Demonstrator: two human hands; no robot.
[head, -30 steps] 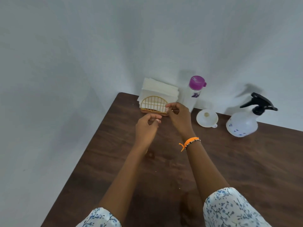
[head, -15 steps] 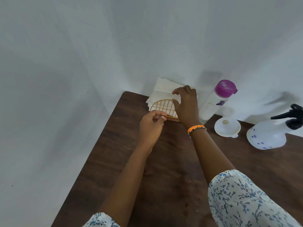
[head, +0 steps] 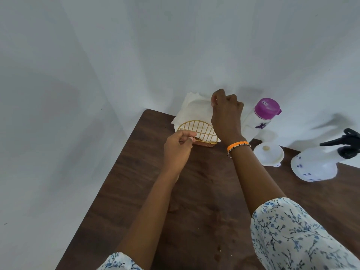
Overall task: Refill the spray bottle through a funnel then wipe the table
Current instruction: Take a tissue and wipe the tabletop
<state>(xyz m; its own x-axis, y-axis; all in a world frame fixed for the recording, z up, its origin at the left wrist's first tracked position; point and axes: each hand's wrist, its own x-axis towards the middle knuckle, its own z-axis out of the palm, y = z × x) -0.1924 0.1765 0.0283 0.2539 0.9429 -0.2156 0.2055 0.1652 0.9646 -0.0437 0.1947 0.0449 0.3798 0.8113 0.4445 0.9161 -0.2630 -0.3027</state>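
Note:
A gold wire napkin holder (head: 196, 131) full of white paper napkins (head: 192, 112) stands at the far left corner of the dark wooden table (head: 194, 201). My right hand (head: 226, 115) pinches the top right edge of a napkin and lifts it. My left hand (head: 178, 149) grips the holder's front wire at its left side. To the right stand a white bottle with a purple cap (head: 259, 119), a white funnel (head: 269, 154) lying mouth up, and a white spray bottle (head: 319, 162) with a black trigger head.
White walls close in on the table's far and left sides. The table's left edge (head: 109, 172) runs diagonally down to the near left. Small crumbs or drops dot the wood near me.
My right hand rose from the holder's front to the top of the napkins and pinched one. The left hand stayed at the holder. The view shifted left and closer.

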